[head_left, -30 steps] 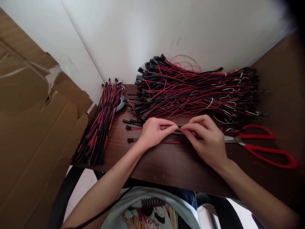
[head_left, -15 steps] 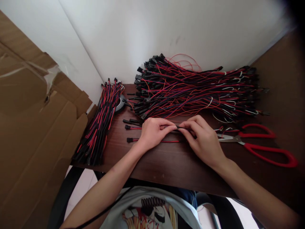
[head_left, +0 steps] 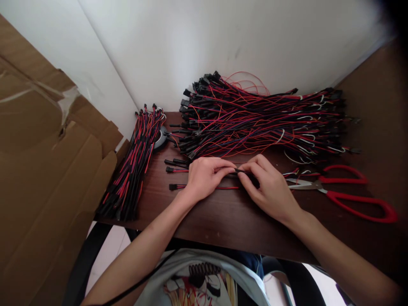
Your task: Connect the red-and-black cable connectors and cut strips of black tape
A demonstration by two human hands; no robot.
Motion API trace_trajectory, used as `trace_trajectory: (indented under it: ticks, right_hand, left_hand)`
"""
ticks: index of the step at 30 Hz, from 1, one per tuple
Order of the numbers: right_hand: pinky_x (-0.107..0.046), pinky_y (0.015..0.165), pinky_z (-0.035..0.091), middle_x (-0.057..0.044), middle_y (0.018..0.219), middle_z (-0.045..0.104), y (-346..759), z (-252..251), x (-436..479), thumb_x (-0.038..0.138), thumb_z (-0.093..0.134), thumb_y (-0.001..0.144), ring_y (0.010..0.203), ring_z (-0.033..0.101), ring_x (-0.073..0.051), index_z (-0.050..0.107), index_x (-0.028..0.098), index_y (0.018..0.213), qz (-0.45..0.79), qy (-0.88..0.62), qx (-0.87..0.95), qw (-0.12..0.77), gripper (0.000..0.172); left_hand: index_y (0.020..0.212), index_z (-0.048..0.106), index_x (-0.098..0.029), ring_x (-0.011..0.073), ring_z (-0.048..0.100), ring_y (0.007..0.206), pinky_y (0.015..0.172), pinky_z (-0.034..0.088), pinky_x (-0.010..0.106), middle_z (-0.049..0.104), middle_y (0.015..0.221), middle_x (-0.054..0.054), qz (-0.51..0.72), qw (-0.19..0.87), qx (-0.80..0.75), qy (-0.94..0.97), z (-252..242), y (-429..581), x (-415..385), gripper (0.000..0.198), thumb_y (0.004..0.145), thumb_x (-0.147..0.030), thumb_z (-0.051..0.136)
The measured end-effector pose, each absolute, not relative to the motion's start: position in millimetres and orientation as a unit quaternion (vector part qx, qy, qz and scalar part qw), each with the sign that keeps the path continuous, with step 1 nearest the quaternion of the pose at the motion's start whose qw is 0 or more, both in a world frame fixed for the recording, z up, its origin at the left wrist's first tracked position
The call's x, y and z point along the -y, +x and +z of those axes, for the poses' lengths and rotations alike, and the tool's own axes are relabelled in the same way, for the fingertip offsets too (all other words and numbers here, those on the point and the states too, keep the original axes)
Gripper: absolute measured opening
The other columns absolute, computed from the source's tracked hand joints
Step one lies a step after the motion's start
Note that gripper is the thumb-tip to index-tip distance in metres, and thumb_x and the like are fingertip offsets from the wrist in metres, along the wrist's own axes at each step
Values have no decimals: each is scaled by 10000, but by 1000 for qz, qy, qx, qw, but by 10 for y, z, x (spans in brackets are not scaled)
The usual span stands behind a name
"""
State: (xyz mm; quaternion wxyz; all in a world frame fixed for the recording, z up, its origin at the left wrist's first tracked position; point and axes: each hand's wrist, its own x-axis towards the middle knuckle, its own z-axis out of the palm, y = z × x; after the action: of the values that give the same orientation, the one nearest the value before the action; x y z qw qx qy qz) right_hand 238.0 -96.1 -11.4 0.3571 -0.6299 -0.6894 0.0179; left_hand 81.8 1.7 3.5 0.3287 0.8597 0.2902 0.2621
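My left hand [head_left: 205, 176] and my right hand [head_left: 269, 185] are both closed in a pinch on a wire harness [head_left: 236, 170], whose black-wrapped stretch shows between the fingertips. The fingers hide much of it. Red and black wires ending in a black connector [head_left: 170, 169] come out left of my left hand; I cannot tell if they belong to the held piece. A second red-and-black cable with its own black connector [head_left: 173, 187] lies on the table below the hands. To the right of my right hand are open scissors [head_left: 307, 185] with red handles.
A big heap of wire harnesses [head_left: 255, 121] lies along the wall. At the left, a smaller bundle of harnesses [head_left: 129, 170] rests beside a roll of black tape [head_left: 161, 138]. Cardboard [head_left: 47, 178] stands on the left. The brown table [head_left: 216, 221] has its front edge near my body.
Both hands keep their pinch. My right hand has shifted slightly left, and its thumb and fingers have moved a little on the black stretch. My left hand has hardly moved.
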Motion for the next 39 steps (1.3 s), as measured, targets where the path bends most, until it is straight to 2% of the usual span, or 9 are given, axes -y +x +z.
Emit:
trace_trajectory:
  ticks: [6,12,16,23,31,39]
  right_hand:
    - [-335,678,473,-59,879,561,2383,-129,958,244,477,932,749,587,-193,582,196,914,21,-634,690,349,116]
    - [-331,680,468,-58,907,574,2382,-113,963,252,520,919,782,585,-200,536,194,1109,13,-631,683,367,200]
    - [-312,663,461,-48,909,562,2372,-106,966,254,481,958,765,595,-183,582,215,1027,14,-641,684,348,129]
    - [-300,592,419,-47,875,551,2382,-122,956,301,442,980,692,577,-173,605,187,955,-14,-650,694,309,201]
    - [-298,664,431,-28,844,543,2401,-71,963,286,473,964,760,574,-166,608,185,893,92,-633,671,375,183]
    - [-296,655,425,-29,799,532,2435,-88,955,205,521,940,737,542,-160,590,182,831,66,-595,690,406,131]
  left_hand:
    - [924,767,-244,158,696,820,708,460,233,771,921,-1,240,288,-295,879,31,823,-22,170,903,-294,606]
    - [931,766,-243,158,697,823,701,448,234,771,930,-3,235,284,-302,879,40,828,-20,175,907,-295,601]
    - [933,763,-262,146,687,813,685,435,225,767,915,-14,237,268,-296,886,42,823,-12,178,914,-301,591]
    - [910,762,-244,125,642,712,616,388,227,719,768,-10,263,192,-275,905,15,821,11,197,925,-315,578]
    - [898,753,-223,116,624,679,606,391,224,701,744,-13,310,146,-244,907,-27,820,8,195,924,-318,584]
    - [866,722,-206,131,604,699,632,415,247,698,753,-11,314,91,-225,918,-10,800,17,205,934,-320,566]
